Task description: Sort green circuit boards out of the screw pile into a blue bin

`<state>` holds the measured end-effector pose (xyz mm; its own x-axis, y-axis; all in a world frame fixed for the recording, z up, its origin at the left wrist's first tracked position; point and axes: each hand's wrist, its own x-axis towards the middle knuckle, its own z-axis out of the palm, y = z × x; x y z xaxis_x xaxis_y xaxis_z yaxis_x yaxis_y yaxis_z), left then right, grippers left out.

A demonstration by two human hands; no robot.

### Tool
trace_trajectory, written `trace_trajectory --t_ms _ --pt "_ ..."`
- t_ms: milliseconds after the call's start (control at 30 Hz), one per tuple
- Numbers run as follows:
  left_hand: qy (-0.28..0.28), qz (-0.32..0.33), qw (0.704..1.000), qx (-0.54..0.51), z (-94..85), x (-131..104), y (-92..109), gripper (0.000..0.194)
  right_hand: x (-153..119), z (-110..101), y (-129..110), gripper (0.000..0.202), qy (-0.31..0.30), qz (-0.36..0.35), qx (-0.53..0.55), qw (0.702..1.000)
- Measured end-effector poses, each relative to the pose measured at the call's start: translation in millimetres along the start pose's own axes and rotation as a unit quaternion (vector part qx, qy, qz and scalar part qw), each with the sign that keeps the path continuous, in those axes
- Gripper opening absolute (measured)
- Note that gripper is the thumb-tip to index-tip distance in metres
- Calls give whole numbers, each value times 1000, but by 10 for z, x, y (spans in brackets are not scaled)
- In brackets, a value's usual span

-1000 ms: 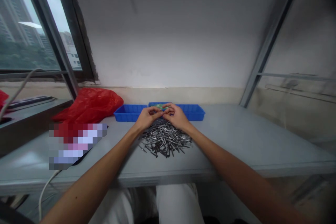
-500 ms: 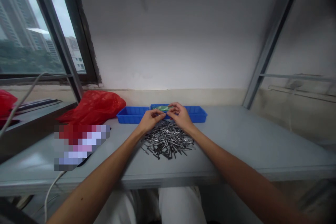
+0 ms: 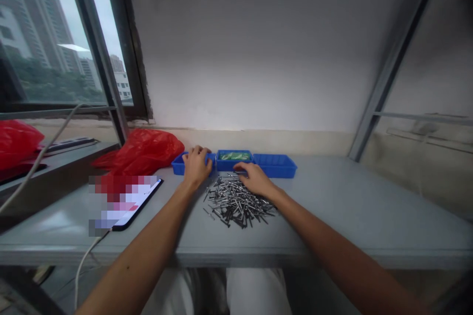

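A heap of dark and silvery nails or screws lies on the grey table, with three blue trays in a row behind it. My left hand is over the left tray, fingers bent and spread; nothing shows in them. At the heap's upper right edge is my right hand, fingertips curled down at the metal pieces; whether it grips one is too small to tell. The middle tray holds a green packet. The right tray shows nothing inside.
Left of my arm, a phone, partly pixelated, lies with a white cable. A red plastic bag sits beside the left tray. Metal posts rise at the sides, and a wall stands behind.
My hands, close together before the middle tray earlier, have parted: the left moved left over the left tray, the right came down to the heap. The view has shifted slightly.
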<state>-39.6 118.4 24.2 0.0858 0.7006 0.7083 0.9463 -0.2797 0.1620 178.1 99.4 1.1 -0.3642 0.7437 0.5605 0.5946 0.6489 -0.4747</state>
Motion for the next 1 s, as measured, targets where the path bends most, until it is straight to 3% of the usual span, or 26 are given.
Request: trace_trajectory --t_ms 167,300,367,567,700,867,1000 --pt "-77 161 979 -96 3 -83 288 29 -29 35 22 35 -70 -20 -54 996" --pt "-171 222 956 -87 -17 -186 490 27 -10 32 13 23 -92 -18 -86 992" --pt "-189 230 951 -84 -20 -209 528 25 3 21 6 21 -92 -13 -84 992" --pt "-159 219 958 -98 -5 -184 466 21 11 -25 -44 24 -53 -27 -35 998" --pt "-130 198 969 -76 -17 -148 439 21 37 -56 -56 25 18 -21 29 999" --pt "-27 64 997 14 -59 -94 380 26 95 -69 -8 19 113 15 136 984" --pt "-87 -3 995 39 -39 -82 277 34 116 -72 16 19 126 68 268 953"
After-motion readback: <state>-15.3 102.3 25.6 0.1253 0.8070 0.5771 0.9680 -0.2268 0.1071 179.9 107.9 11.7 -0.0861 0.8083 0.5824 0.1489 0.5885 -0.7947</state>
